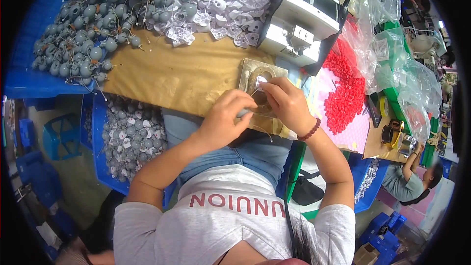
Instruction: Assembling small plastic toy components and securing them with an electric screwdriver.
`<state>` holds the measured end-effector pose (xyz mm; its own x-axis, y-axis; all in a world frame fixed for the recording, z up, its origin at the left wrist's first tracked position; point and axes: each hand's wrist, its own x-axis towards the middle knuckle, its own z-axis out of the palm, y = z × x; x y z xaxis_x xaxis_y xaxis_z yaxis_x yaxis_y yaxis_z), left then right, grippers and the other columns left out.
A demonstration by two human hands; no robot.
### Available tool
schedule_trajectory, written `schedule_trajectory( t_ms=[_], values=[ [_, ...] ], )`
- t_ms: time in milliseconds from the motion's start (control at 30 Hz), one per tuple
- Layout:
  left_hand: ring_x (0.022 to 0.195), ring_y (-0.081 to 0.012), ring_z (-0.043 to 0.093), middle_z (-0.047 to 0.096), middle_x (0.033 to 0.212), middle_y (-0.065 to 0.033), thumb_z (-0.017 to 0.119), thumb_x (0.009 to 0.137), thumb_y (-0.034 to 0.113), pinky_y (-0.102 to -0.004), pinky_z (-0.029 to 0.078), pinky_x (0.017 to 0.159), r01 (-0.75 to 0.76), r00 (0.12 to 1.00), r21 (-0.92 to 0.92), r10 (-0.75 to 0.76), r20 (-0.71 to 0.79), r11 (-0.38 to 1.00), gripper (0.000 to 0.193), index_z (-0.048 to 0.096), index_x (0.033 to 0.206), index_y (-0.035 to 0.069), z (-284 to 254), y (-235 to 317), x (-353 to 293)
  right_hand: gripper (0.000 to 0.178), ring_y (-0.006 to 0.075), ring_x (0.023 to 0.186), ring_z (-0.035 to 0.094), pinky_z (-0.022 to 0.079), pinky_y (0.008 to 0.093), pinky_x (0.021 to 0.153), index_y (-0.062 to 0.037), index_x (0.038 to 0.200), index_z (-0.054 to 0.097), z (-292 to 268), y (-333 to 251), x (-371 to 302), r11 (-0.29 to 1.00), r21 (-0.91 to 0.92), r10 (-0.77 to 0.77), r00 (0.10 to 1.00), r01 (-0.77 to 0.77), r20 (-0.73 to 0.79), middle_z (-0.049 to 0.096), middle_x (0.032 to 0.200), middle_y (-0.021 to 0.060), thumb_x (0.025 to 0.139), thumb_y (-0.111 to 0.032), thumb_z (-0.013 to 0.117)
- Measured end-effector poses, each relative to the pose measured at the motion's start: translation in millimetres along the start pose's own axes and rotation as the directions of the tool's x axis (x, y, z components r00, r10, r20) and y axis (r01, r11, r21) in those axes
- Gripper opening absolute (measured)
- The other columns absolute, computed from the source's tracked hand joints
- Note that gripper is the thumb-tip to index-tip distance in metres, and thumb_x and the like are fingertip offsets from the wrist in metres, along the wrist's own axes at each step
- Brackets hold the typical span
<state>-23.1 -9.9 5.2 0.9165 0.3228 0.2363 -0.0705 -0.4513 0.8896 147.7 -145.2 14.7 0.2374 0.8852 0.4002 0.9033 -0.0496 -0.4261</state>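
My left hand (223, 120) is closed by the front edge of the table, its thumb and fingers around a grey rounded part (242, 113) that is mostly hidden. From it a thin wire (265, 133) seems to hang down. Beside it, my right hand (290, 105) pinches a small white plastic piece (260, 81). Both hands are over a metal fixture block (247, 71) with a rounded hollow, which the fingers partly cover. A red bead bracelet is on my right wrist.
Grey round parts with wires (93, 34) heap at the far left, beside white plastic pieces (216, 0). A white machine (304, 14) stands behind the fixture. Red parts (343, 93) lie on the right. A blue bin (101, 167) of grey and white parts is at left. Another person (407, 181) works at far right.
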Motion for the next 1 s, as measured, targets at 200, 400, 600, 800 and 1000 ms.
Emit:
schedule_trajectory(
  t_ms=[200,400,600,800,1000],
  values=[
    [0.099,-0.0304,0.06,0.061,0.1,-0.0101,0.067,0.076,-0.003,-0.04,0.05,0.085,-0.175,0.984,0.167,0.166,0.064,0.97,0.022,0.066,0.096,0.003,8.9,-6.4,5.5,0.031,0.0288,0.084,0.065,0.055,0.0376,0.067,-0.0032,0.106,0.064,4.6,5.7,4.0,0.998,-0.06,-0.007,0.994,0.014,0.109,0.061,0.102,0.0109,0.075,-0.004,0.065],
    [0.098,-0.0315,0.059,0.06,0.102,-0.0101,0.066,0.072,-0.003,-0.0417,0.05,0.085,-0.229,0.973,0.262,0.213,0.091,0.937,0.025,0.066,0.096,0.005,6.9,-3.7,8.9,0.037,0.0269,0.095,0.061,0.053,0.0379,0.071,-0.0001,0.112,0.063,-5.2,-6.1,2.4,0.984,-0.178,0.039,0.957,0.013,0.287,0.059,0.107,0.0113,0.076,-0.008,0.064],
    [0.119,-0.0308,0.05,0.055,0.126,-0.0078,0.067,0.072,0.001,-0.05,0.039,0.102,-0.184,0.967,0.65,0.254,-0.014,0.737,0.046,0.065,0.117,0.011,8.1,-3.6,25.7,0.048,0.0315,0.118,0.052,0.047,0.0383,0.094,-0.0005,0.121,0.063,4.1,-7.5,-13.8,0.937,-0.337,-0.054,0.991,0.093,0.123,0.058,0.116,0.0123,0.074,-0.005,0.064],
    [0.121,-0.0277,0.05,0.056,0.13,-0.0065,0.068,0.072,0.004,-0.054,0.034,0.106,-0.211,0.977,0.69,0.172,0.127,0.692,0.057,0.06,0.128,0.013,21.5,-15.1,25.5,0.039,0.0325,0.117,0.058,0.046,0.038,0.1,-0.0033,0.116,0.067,-23.7,33.3,-38.2,0.871,0.322,0.413,0.908,-0.372,-0.066,0.062,0.122,0.0148,0.079,0.008,0.06],
    [0.109,-0.0254,0.058,0.062,0.123,-0.0076,0.068,0.073,0.003,-0.0444,0.042,0.099,-0.277,0.96,0.623,0.238,0.146,0.732,0.049,0.063,0.122,0.008,20.1,-21.7,31.6,0.044,0.0364,0.115,0.059,0.045,0.0405,0.102,-0.0033,0.124,0.06,-29.9,23.9,-50.1,0.935,0.141,0.309,0.944,-0.324,0.115,0.063,0.118,0.0187,0.081,0.002,0.065]
  ],
)
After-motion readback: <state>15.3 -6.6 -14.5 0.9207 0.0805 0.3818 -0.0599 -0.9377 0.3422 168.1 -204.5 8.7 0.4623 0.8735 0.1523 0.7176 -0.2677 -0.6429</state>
